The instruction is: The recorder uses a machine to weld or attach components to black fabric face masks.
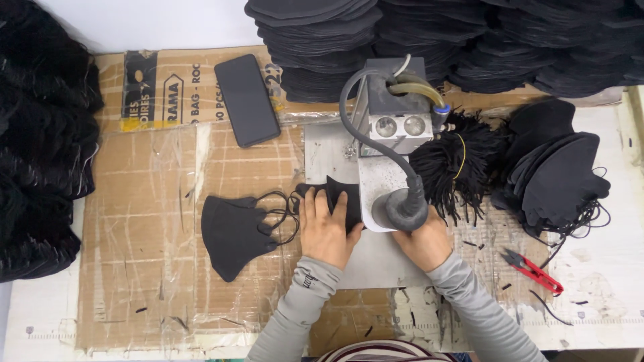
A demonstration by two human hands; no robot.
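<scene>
My left hand (327, 228) presses flat on a black face mask piece (339, 194) lying on the metal plate (376, 258) of a small press machine (396, 114). Most of my right hand (424, 243) is hidden under the machine's round grey head (401, 209); what its fingers hold cannot be seen. A finished black mask with ear loops (231, 231) lies on the cardboard just left of my left hand. A bundle of black ear-loop cords (449, 167) tied with a yellow string sits right of the machine.
A black phone (247, 99) lies on the cardboard (147, 221). Stacks of black mask pieces (557, 174) sit at right and along the back (469, 33). Red snips (534, 271) lie at right. A heap of black masks (37, 141) fills the left edge.
</scene>
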